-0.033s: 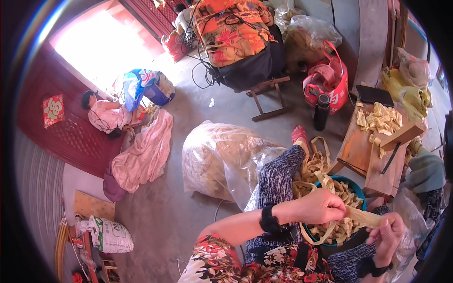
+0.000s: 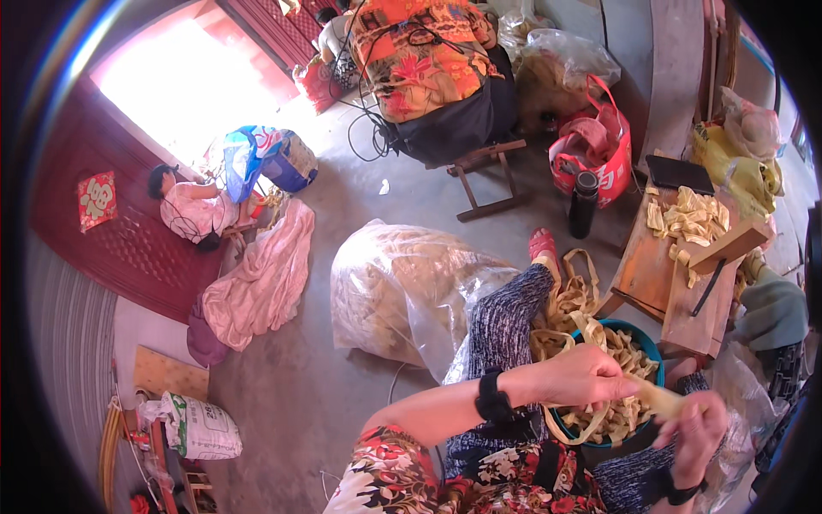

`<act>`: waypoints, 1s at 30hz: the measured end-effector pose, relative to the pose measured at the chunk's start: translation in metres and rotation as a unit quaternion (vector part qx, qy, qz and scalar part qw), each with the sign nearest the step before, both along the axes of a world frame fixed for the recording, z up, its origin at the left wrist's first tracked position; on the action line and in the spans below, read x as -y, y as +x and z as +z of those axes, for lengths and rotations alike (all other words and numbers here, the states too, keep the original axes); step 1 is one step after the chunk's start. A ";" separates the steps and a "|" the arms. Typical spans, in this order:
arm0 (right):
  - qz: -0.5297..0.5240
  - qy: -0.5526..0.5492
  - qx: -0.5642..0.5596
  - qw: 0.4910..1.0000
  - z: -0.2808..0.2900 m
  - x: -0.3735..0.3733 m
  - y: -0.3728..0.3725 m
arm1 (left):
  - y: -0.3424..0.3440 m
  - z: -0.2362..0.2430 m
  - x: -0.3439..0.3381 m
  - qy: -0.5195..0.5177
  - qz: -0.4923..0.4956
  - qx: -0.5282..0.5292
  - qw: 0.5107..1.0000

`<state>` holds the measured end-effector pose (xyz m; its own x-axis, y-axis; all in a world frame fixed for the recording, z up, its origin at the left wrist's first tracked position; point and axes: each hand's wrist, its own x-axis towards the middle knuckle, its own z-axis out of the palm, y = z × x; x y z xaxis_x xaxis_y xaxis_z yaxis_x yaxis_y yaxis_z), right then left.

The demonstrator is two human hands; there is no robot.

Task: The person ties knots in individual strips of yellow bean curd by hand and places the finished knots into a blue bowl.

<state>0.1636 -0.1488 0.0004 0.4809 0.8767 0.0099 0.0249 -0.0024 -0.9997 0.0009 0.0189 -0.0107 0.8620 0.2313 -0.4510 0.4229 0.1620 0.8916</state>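
Over a teal basin (image 2: 652, 353) between my knees, both hands hold a flat, pale yellow strip (image 2: 656, 397); its material I cannot make out. My left hand (image 2: 591, 379) pinches one end between thumb and fingers. Closed on the other end, my right hand (image 2: 695, 421) is slightly blurred. Folded and knotted-looking pieces (image 2: 629, 355) of the same yellow strip fill the basin. Longer strips (image 2: 575, 295) trail over its far left rim by my foot.
A wooden bench (image 2: 638, 272) at right bears a pile of short strips (image 2: 692, 214) and a black phone-like slab (image 2: 680, 174). Left of my leg lies a stuffed clear plastic bag (image 2: 402, 287). A dark flask (image 2: 583, 206) and red bag (image 2: 599, 150) stand beyond. Another person (image 2: 193, 210) sits far left.
My right hand has shifted slightly left and turned, and the strip between my hands looks shorter and more bunched. My left hand has barely moved.
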 end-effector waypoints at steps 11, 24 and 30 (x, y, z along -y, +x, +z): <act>0.083 -0.125 -0.020 0.989 -0.013 -0.009 -0.015 | -0.003 0.015 0.010 -0.195 0.123 0.140 0.963; -0.022 -0.012 -0.049 0.998 -0.029 -0.018 -0.037 | 0.014 -0.012 0.033 0.275 0.178 0.200 0.923; -0.115 -0.064 -0.026 0.991 -0.035 -0.012 -0.034 | 0.019 -0.019 0.034 0.301 0.082 0.210 0.927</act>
<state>0.1293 -0.1366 -0.0344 0.6650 0.7365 -0.1237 -0.0418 -0.1287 -0.9908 0.0196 -0.0154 -0.0298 0.8637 0.4751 0.1683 0.0328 -0.3862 0.9218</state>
